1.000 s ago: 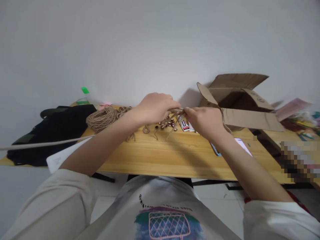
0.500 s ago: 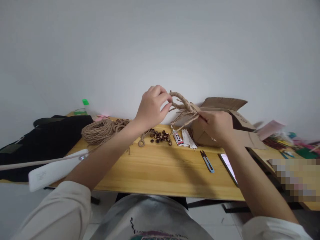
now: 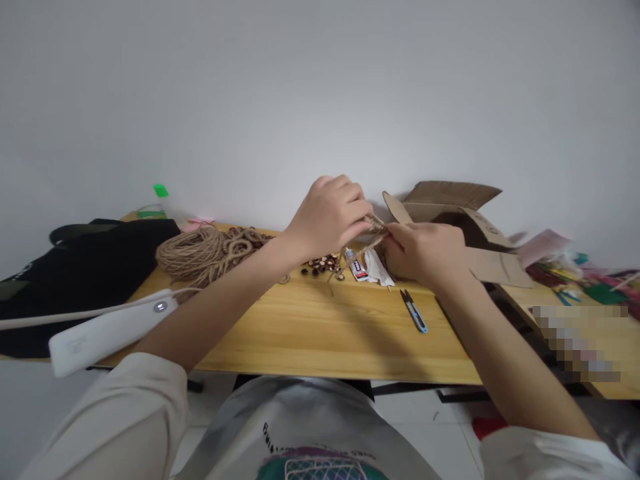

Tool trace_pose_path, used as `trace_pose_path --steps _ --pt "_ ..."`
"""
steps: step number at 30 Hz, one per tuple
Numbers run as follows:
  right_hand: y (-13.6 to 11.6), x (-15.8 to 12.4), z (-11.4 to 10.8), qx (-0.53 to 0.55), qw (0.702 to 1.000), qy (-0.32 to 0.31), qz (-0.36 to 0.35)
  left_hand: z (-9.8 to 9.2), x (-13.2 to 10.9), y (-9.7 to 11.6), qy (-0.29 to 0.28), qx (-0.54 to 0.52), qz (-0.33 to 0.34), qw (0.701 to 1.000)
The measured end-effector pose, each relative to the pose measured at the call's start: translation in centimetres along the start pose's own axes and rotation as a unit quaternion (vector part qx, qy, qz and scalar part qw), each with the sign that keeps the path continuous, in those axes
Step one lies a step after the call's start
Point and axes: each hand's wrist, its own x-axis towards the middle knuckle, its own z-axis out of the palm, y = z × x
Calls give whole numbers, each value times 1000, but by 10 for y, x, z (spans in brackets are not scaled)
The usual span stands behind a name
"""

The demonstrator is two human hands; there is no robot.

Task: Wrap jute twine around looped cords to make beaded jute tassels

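Note:
A piece of twisted brown twine (image 3: 376,230) with loose strands hangs above the table, between my two hands. My left hand (image 3: 333,217) is closed on its left part and covers much of it. The fingertips of my right hand (image 3: 425,250) pinch its right end. Below the hands lie several small dark round pieces (image 3: 325,264), a glue tube (image 3: 356,265) and a crumpled white tissue (image 3: 377,267). Blue-handled thread snips (image 3: 414,311) rest on the wooden table (image 3: 320,333), in front of my right hand.
A large twine bundle (image 3: 193,255) lies at the left, near a black cloth (image 3: 90,260) and a white power strip-like device (image 3: 110,333). An open cardboard box (image 3: 473,230) stands behind my right hand. Colourful craft items (image 3: 600,287) are at the far right.
My left hand has moved right, closer to my right hand, and now covers much of the twine piece. The view has shifted slightly, and my right forearm now hides the phone.

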Motion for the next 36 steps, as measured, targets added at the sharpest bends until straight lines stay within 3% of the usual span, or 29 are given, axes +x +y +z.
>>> trace_pose_path --steps 11,18,23,26,31,36 --pt "-8 -3 -8 25 999 -23 -13 1 1 1 -105 -9 -6 994" --pt "-6 -8 -8 54 997 -37 -50 3 -5 1 -119 -20 28 992" --pt "12 -10 2 139 988 -41 -59 2 -13 -3 -114 -40 44 992" --pt "22 -14 13 254 964 -61 -42 -1 -17 -4 -90 -70 31 993" --pt "13 -25 29 454 885 -93 -47 2 -17 0 -53 -94 -34 994" --pt "-8 -33 20 502 857 -102 -58 10 -19 5 -76 -29 -99 992"
